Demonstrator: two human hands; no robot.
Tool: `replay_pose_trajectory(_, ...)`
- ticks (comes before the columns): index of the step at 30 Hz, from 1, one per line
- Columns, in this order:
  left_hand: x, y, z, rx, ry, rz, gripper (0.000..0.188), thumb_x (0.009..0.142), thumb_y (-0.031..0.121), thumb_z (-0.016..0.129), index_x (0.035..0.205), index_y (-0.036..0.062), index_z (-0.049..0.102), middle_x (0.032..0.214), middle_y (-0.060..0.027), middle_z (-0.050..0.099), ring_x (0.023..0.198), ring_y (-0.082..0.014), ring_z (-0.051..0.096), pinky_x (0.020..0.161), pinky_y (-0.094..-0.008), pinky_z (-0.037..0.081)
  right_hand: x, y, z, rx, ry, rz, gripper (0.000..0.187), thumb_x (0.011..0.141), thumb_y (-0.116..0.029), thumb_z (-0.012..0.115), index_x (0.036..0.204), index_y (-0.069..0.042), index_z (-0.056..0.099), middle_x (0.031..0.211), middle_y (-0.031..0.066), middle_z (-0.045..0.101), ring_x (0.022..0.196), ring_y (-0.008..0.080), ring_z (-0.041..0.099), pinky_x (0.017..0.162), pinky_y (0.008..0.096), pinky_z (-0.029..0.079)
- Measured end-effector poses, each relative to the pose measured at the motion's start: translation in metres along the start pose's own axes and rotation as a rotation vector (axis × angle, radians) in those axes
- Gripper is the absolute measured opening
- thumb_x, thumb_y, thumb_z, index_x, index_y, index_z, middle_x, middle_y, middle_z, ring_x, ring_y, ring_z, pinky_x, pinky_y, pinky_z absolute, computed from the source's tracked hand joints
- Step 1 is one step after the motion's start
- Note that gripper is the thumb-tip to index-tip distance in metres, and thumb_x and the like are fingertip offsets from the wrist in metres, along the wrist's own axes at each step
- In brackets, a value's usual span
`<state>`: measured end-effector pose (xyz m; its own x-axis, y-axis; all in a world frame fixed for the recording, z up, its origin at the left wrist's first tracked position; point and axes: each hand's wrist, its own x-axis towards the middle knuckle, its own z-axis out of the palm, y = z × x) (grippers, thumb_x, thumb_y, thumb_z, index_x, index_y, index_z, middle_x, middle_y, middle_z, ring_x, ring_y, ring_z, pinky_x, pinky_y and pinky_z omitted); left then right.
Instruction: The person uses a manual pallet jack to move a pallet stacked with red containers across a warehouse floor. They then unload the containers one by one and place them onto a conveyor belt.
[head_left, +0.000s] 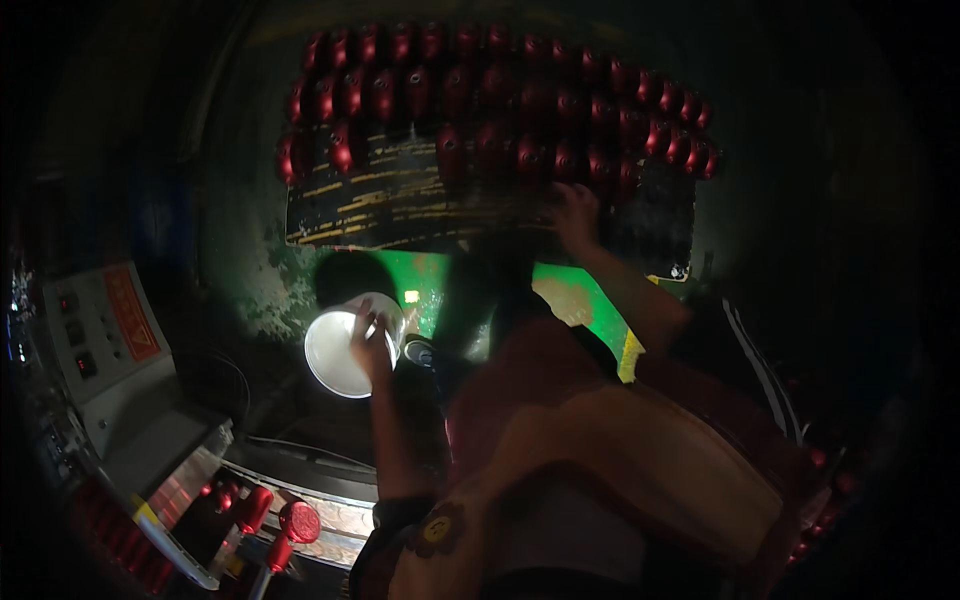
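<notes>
In left hand (371,345), white bucket (332,352), held near rim; just beyond right hand (577,212), loosely curled, grasp impossible to tell, rows of red parts (531,155) on table (390,208), nearer than to left.

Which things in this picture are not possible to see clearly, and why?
Head view:
Right hand: fingertips fade into shadow; contact with a red piece is unclear.
White bucket: the left hand covers part of its rim.
Lower-right red parts: darkness hides their shapes.
</notes>
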<state>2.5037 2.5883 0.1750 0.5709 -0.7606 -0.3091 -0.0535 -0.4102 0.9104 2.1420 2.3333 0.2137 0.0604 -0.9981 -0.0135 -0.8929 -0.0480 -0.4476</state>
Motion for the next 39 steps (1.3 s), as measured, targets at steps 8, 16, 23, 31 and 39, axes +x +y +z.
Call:
replay_pose_trajectory(8, 0.191, 0.065, 0.270, 0.548, -0.139, 0.499, 0.066, 0.076, 0.016, 0.075, 0.137, 0.0257, 0.053, 0.149, -0.0297, 0.031, 0.129, -0.0487, 0.038, 0.107, -0.0504, 0.035, 0.041, 0.155, 0.016, -0.190, 0.188, 0.336, 0.076, 0.077, -0.005, 0.071, 0.142, -0.035, 0.047, 0.150, 0.0311, 0.024, 0.132, 0.0519, 0.031, 0.113, 0.0518, 0.027)
replay_pose_trajectory(16, 0.215, 0.041, 0.319, 0.512, -0.058, 0.538, 0.059, 0.073, 0.010, 0.078, 0.127, 0.0234, 0.062, 0.149, -0.0241, 0.032, 0.133, -0.0434, 0.038, 0.109, -0.0466, 0.035, 0.055, 0.199, 0.038, -0.001, 0.292, 0.268, 0.073, 0.077, 0.001, 0.071, 0.140, -0.032, 0.050, 0.147, 0.0251, 0.028, 0.133, 0.0438, 0.036, 0.109, 0.0444, 0.036)
replay_pose_trajectory(23, 0.198, 0.047, 0.254, 0.313, -0.093, 0.487, 0.059, 0.075, 0.013, 0.073, 0.133, 0.0195, 0.059, 0.145, -0.0209, 0.037, 0.132, -0.0400, 0.038, 0.111, -0.0458, 0.032, 0.052, 0.226, -0.005, 0.193, 0.310, 0.433, 0.083, 0.066, 0.005, 0.073, 0.138, -0.030, 0.050, 0.137, 0.0184, 0.039, 0.130, 0.0385, 0.041, 0.108, 0.0410, 0.038)
replay_pose_trajectory(31, 0.065, 0.056, 0.054, -0.191, 0.079, 0.062, 0.068, 0.066, -0.003, 0.076, 0.131, 0.0079, 0.060, 0.133, -0.0149, 0.050, 0.125, -0.0294, 0.047, 0.109, -0.0408, 0.036, 0.002, 0.177, -0.117, 0.798, 0.078, 0.340, 0.093, 0.059, 0.009, 0.069, 0.145, -0.016, 0.044, 0.143, 0.0081, 0.045, 0.130, 0.0267, 0.047, 0.110, 0.0362, 0.038)
replay_pose_trajectory(39, -0.093, 0.020, -0.108, -0.805, 0.172, 0.053, 0.061, 0.092, 0.019, 0.061, 0.146, 0.0011, 0.039, 0.142, -0.0170, 0.047, 0.122, -0.0315, 0.053, 0.101, -0.0405, 0.047, -0.028, -0.090, -0.003, 1.645, -0.959, 0.345, 0.091, 0.071, 0.003, 0.066, 0.151, -0.017, 0.029, 0.149, 0.0109, 0.036, 0.134, 0.0311, 0.042, 0.111, 0.0494, 0.037)
